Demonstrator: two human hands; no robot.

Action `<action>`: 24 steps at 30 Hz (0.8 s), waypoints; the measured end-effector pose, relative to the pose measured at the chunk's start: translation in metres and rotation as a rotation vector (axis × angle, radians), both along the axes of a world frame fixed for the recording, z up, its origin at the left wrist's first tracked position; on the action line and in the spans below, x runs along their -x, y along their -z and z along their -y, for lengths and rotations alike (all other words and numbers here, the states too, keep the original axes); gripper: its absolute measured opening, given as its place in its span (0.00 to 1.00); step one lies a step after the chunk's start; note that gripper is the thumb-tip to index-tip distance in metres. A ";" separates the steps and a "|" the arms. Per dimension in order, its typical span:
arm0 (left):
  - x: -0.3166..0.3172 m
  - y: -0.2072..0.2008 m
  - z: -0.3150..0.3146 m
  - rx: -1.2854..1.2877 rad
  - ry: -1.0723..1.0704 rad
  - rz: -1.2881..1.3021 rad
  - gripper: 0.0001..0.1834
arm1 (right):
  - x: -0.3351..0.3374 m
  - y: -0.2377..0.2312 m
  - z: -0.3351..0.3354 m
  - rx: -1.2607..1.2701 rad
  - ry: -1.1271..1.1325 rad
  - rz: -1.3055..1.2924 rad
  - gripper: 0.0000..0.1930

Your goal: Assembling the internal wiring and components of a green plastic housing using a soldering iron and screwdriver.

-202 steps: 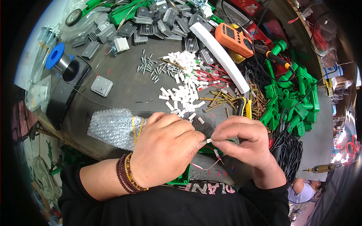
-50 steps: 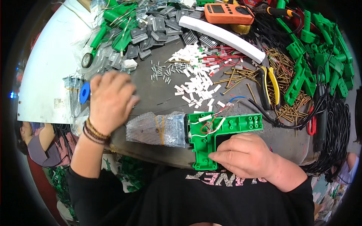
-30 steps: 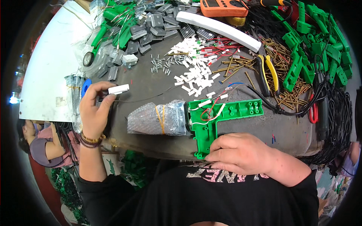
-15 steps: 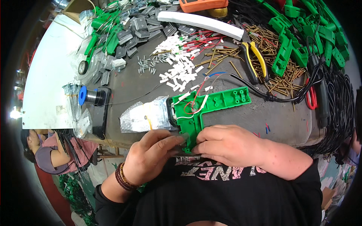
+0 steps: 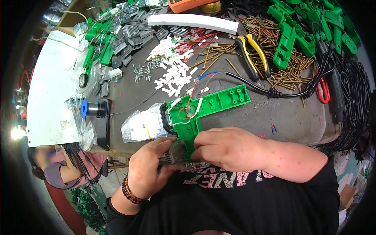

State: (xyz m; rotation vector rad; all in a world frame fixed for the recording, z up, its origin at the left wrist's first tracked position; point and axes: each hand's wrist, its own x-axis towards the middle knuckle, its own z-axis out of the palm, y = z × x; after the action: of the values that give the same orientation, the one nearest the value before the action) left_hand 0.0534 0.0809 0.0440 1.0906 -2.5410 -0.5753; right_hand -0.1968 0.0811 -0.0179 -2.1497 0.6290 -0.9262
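Left hand (image 5: 150, 166) pinching a grey block (image 5: 177, 152), right hand (image 5: 221, 149) curled onto a green housing (image 5: 186, 132), near edge of bench (image 5: 295, 127)

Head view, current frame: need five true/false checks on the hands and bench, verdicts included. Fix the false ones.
1. The right hand grips the green housing. True.
2. The left hand is empty. False: it holds a grey finned part.
3. The pliers have yellow-and-black handles. True.
4. The blue-flanged wire spool stands to the right of the green housing. False: it is to the left.
5. The beaded bracelets are on the right wrist. False: they are on the left wrist.
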 end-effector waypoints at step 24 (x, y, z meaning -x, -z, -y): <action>0.000 0.013 0.006 0.195 0.098 -0.094 0.38 | -0.004 -0.002 -0.004 0.013 0.048 -0.049 0.04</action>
State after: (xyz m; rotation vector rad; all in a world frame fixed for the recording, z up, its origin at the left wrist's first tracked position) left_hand 0.0539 0.0747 0.0305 0.8554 -2.5177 -0.3829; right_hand -0.1931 0.0847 -0.0159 -2.1831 0.7035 -0.9081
